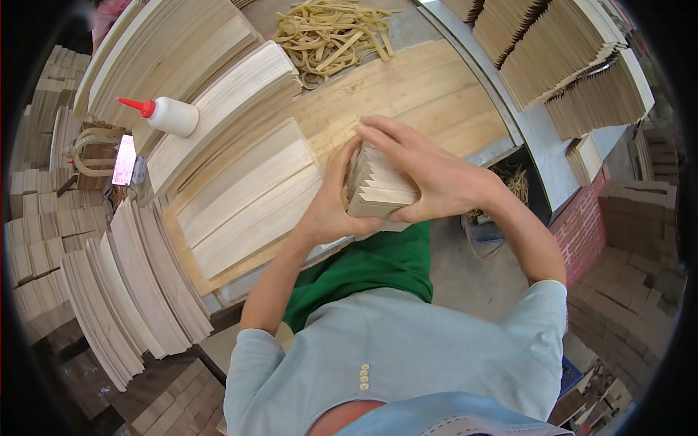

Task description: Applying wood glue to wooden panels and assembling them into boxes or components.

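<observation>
A small stack of thin wooden slats (383, 183) stands in front of me at the near edge of a wooden work board (436, 87), its layers fanned in uneven steps. My left hand (329, 205) is wrapped round its left side. From the right, my right hand (443, 168) grips the same stack, its fingers reaching over the far end. Both thumbs press on the near end. Left of the stack, pale flat wooden panels (251, 192) lie on the board. The underside of the held stack is hidden.
Long stacked wood sheets (225, 109) fill the left, with a white glue bottle (173, 116) with a red tip on top. Beyond the board lies a heap of tan bands (334, 36). Slat stacks (552, 58) stand on a grey surface at right. A lit phone (125, 160) is far left.
</observation>
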### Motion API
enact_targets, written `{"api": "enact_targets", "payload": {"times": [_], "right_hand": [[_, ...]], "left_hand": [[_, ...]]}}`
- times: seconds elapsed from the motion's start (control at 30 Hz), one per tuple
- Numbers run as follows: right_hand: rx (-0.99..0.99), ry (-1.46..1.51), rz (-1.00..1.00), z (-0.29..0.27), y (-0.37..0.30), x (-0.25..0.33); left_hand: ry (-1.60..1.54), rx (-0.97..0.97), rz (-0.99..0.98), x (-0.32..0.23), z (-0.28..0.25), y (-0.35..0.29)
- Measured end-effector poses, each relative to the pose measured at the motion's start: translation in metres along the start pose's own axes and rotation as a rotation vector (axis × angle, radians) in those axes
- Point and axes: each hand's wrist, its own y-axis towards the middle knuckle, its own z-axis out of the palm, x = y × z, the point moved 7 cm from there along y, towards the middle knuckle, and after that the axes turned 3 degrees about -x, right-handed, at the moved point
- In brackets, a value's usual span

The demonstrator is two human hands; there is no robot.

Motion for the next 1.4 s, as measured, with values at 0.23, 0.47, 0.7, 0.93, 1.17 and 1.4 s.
{"api": "enact_targets", "payload": {"times": [0.23, 0.47, 0.7, 0.93, 1.17, 1.4], "right_hand": [[-0.343, 0.676, 0.263, 0.007, -0.043, -0.077], [-0.331, 0.779, 0.533, 0.024, 0.019, -0.114], [-0.231, 0.828, 0.618, 0.013, 0.081, -0.125], [-0.178, 0.764, 0.704, 0.013, 0.094, -0.129], [-0.181, 0.724, 0.713, 0.012, 0.101, -0.131], [-0.252, 0.782, 0.697, 0.009, 0.097, -0.131]], "left_hand": [[-0.193, -0.262, 0.069, -0.003, -0.013, 0.003], [-0.435, -0.488, -0.137, 0.033, -0.027, 0.054], [-0.210, -0.528, -0.260, 0.042, -0.067, 0.085], [-0.229, -0.584, -0.318, 0.043, -0.079, 0.085], [-0.249, -0.604, -0.286, 0.045, -0.080, 0.094], [-0.149, -0.681, -0.111, 0.029, -0.078, 0.094]]}}
